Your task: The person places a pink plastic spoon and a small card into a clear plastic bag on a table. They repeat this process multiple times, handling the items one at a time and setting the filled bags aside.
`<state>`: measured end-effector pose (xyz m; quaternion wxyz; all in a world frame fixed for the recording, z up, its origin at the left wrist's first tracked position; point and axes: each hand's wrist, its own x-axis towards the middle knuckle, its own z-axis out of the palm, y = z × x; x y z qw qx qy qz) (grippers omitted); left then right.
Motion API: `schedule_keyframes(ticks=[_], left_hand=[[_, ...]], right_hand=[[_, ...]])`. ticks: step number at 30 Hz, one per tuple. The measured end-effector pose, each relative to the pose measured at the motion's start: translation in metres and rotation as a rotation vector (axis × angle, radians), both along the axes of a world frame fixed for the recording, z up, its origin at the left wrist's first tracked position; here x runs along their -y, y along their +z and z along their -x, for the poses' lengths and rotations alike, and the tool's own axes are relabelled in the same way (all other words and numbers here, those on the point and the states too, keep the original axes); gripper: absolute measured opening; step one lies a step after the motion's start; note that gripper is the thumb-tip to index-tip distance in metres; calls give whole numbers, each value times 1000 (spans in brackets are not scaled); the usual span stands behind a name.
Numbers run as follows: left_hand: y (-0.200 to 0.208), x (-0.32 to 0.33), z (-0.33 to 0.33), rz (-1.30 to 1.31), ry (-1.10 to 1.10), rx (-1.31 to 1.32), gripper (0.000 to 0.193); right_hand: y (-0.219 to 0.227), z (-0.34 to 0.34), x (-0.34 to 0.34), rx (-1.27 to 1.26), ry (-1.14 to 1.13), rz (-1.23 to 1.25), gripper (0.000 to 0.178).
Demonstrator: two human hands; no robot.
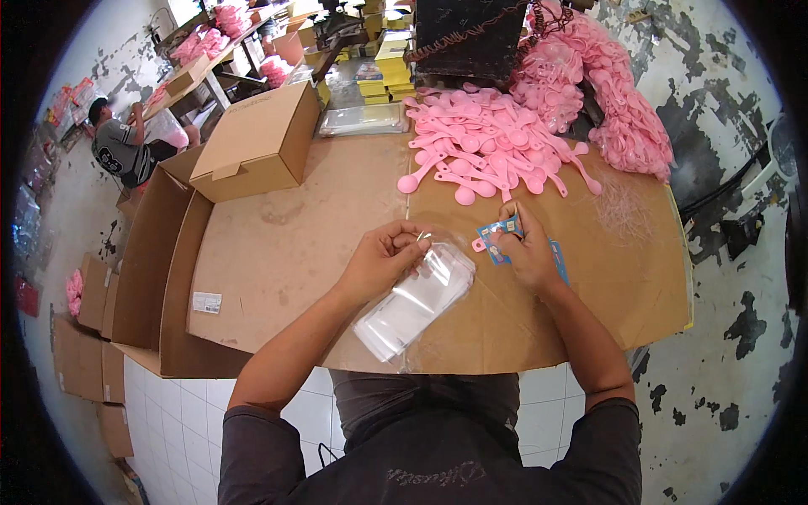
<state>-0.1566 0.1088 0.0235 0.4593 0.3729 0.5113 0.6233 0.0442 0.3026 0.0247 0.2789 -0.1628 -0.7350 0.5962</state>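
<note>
In the head view, my left hand [383, 259] has its grip pinched on the film at the upper end of the clear plastic bags [417, 296], which lie slanted on the surface [295, 261]; glare keeps me from telling whether it has one bag or several. My right hand [530, 252] has its grip clamped on a blue card [500, 227], thumb on top. The card carries small print, too tiny for me to make out. A pink piece [479, 245] with a hole pokes out at its left edge, the rest hidden. More blue card [559, 262] shows beyond my right wrist, mostly covered by it.

For writing, I see a white label [207, 303] with fine, unreadable lines at the left of the surface, a faint handwritten mark near the far edge of the closed cardboard box [252, 143], and pale script on the dark shirt [362, 471] at the bottom, which the frame cuts off.

The pink scoops [484, 147] lie heaped beyond both hands, many buried under others. Behind them, a dark panel [471, 38] runs out of the top of the frame. At far left a seated person [122, 143] is too small for me to see what they handle.
</note>
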Motion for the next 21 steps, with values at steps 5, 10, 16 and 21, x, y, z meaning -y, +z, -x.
schedule_keyframes(ticks=[5,10,16,21], left_hand=[[1,-2,-8,37,-14,-123,28],[-1,-3,-12,30,-53,-62,33],[2,0,-14,-13,-65,-68,38],[7,2,-19,12,-63,-109,44]], right_hand=[[18,5,11,71,-67,8,21],[10,12,14,-43,-125,374,19],[6,9,14,-51,-38,260,21],[0,10,14,-89,-12,302,22]])
